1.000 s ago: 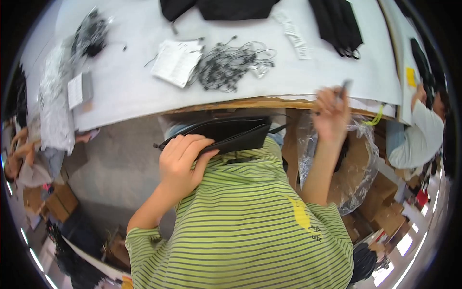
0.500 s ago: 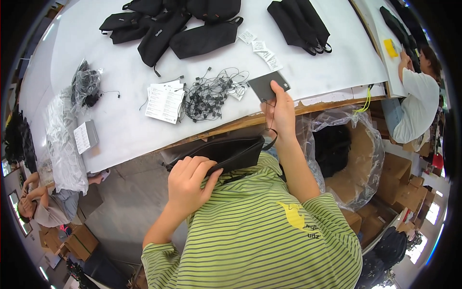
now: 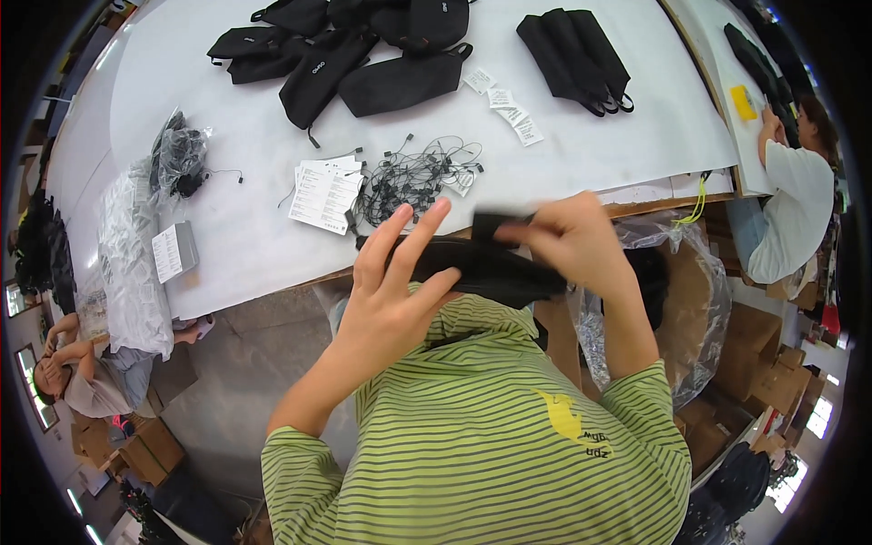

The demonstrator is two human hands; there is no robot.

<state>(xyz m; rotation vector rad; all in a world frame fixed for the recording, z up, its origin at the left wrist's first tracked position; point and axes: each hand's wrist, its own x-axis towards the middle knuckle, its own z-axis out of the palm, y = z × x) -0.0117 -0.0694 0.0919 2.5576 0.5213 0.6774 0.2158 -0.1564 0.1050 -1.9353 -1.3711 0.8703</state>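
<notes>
A slim black zip pouch is held across my front at the table's edge. My left hand grips its left part, with the thumb against the pouch and two fingers raised off it. My right hand is over the pouch's right part, its fingers closed on a dark hang tag that is blurred by motion. The tag lies just above the pouch's upper edge; whether it is inside the opening I cannot tell. The tag's string is hidden here.
On the white table are black pouches, three more pouches, tangled black tag strings, printed cards, white labels, and plastic bags. A plastic-lined carton stands right. Two other people work nearby.
My right hand has brought the hang tag down from over the table to the pouch. My left hand has shifted right and raised two fingers. The pouch has moved right.
</notes>
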